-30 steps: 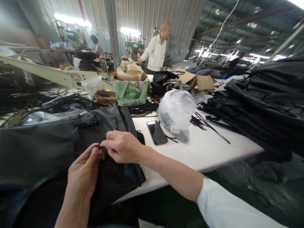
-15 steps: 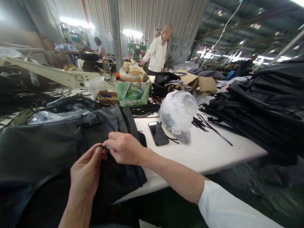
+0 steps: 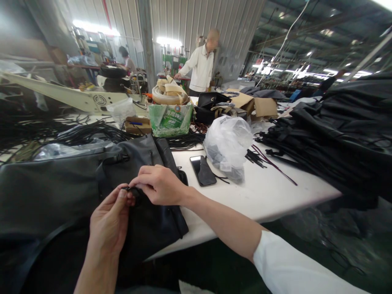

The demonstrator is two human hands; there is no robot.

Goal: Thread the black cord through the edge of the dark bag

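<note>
Head view: left hand [image 3: 110, 220] and right hand [image 3: 159, 185] met over a dark grey bag [image 3: 61, 183] lying at the near edge of the white table [image 3: 260, 196], fingertips of both pinched together on a small black fitting [image 3: 130, 189] at the bag's surface, likely a zipper pull or cord end; exact nature too small to tell. Risk noted: slip of the tiny fitting from the pinch, caused by its size and by dark-on-dark contrast against the fabric. Risk noted: bag sliding off toward the lap, caused by overhang at the table edge and any tug from the hands. Phone [image 3: 202, 170] lying just beside the right forearm, near a white plastic bag [image 3: 228, 145]; liable to a knock from an elbow sweep. Loose black cords [image 3: 263, 159] and stacked black fabric [image 3: 343, 139] to the right, apart from the hands; snagging possible only if dragged. Two other persons well behind, uninvolved.
</note>
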